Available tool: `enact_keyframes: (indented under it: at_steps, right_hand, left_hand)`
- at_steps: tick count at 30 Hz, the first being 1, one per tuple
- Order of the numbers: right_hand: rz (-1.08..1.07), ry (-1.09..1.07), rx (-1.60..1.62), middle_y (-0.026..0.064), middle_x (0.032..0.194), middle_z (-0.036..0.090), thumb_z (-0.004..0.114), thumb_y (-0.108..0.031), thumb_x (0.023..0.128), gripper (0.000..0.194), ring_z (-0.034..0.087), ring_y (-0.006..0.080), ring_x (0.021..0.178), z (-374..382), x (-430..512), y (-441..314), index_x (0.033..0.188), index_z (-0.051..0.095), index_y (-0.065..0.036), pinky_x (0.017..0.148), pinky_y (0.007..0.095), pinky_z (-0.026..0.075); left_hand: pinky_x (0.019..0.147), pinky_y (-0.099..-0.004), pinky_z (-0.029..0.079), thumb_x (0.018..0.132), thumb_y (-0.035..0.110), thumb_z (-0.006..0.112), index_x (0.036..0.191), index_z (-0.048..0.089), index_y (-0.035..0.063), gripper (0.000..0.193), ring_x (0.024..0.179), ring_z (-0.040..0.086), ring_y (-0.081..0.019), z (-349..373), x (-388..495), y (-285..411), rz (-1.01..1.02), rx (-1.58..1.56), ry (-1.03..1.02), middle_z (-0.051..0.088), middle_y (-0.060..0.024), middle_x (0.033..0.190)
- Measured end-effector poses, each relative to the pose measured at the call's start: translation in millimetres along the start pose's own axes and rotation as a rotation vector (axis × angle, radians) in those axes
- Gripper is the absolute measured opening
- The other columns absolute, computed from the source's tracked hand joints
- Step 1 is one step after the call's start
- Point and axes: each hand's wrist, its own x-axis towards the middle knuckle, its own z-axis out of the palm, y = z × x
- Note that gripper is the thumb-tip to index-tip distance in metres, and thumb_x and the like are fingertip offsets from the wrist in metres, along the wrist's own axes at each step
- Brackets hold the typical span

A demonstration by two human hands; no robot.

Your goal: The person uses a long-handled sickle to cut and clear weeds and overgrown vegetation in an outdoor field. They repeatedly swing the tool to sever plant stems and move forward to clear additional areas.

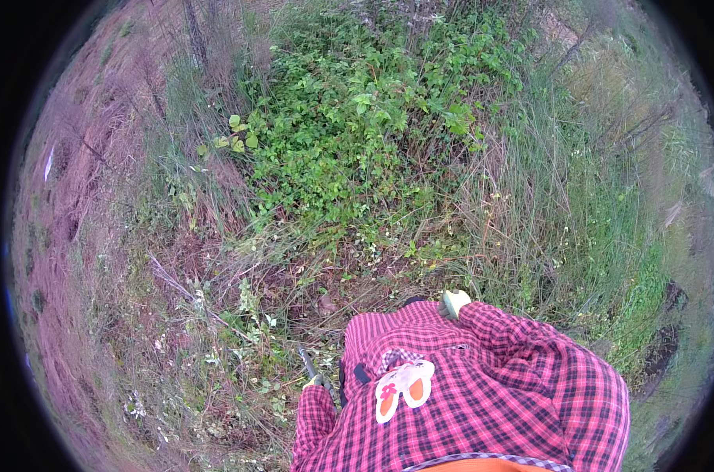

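Note:
My left hand (318,382), in a light yellow and grey glove, is low at the left side of the pink-and-black checked smock (475,377). It is closed on the grey shaft of a tool (307,361), which points up and to the left; the rest of the tool is hidden or lost among the weeds. My right hand (453,304), gloved alike, lies against the front edge of the smock over my legs. Its fingers are turned away and partly hidden, so its hold cannot be told. A rabbit-face patch (404,389) decorates the smock.
A dense mound of leafy green brambles (345,135) rises ahead. Tall grass (546,177) stands at the right. Low weeds and cut-looking dry stems (180,283) cover the ground at the left, and brown dry grass (80,194) lies farther left.

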Motion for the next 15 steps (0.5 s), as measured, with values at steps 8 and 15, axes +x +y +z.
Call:
enact_keyframes:
  at_steps: [8,15]
  right_hand:
    - [-0.460,0.941,-0.771,0.0186,0.093,0.063,0.049,-0.031,0.086,0.034,0.063,0.0336,0.082,176,87,26,0.100,0.058,-0.001,0.074,0.0451,0.051]
    - [-0.214,0.535,-0.858,0.0258,0.123,0.053,0.055,-0.047,0.088,0.062,0.057,0.0388,0.107,303,176,76,0.127,0.044,-0.001,0.084,0.0478,0.050]
  left_hand:
    - [0.033,-0.0314,0.035,0.089,0.018,0.054,0.072,0.049,0.0072,0.021,0.037,0.044,-0.0190,20,-83,21,0.328,0.099,-0.150,0.046,-0.0055,0.051]
    - [0.034,-0.0253,0.039,0.088,0.025,0.060,0.095,0.049,0.0076,0.022,0.040,0.047,-0.0101,41,-175,59,0.652,0.320,-0.222,0.052,-0.0020,0.060]
